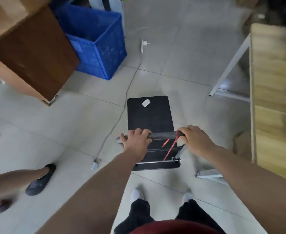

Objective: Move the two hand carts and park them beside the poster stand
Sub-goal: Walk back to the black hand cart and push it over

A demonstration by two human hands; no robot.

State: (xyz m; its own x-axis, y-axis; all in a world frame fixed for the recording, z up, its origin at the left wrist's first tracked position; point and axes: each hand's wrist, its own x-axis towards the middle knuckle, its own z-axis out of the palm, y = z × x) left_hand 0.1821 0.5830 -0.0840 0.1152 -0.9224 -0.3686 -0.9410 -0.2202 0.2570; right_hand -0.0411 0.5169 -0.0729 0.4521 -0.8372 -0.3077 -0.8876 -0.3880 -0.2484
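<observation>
A hand cart with a flat black deck (149, 115) stands on the tiled floor straight ahead of me. Its black padded handle bar (164, 135) runs across in front of me, with a red cord tied near its right end. My left hand (136, 141) grips the bar's left end and my right hand (194, 136) grips the right end. A white scrap of paper (145, 103) lies on the deck's far part. No second cart and no poster stand are in view.
A blue plastic crate (96, 43) and a brown cardboard box (31, 53) stand at the far left. A wooden table with white legs (273, 81) fills the right side. A grey cable with a power strip (122, 107) crosses the floor left of the cart. Another person's foot (41, 179) is at the left.
</observation>
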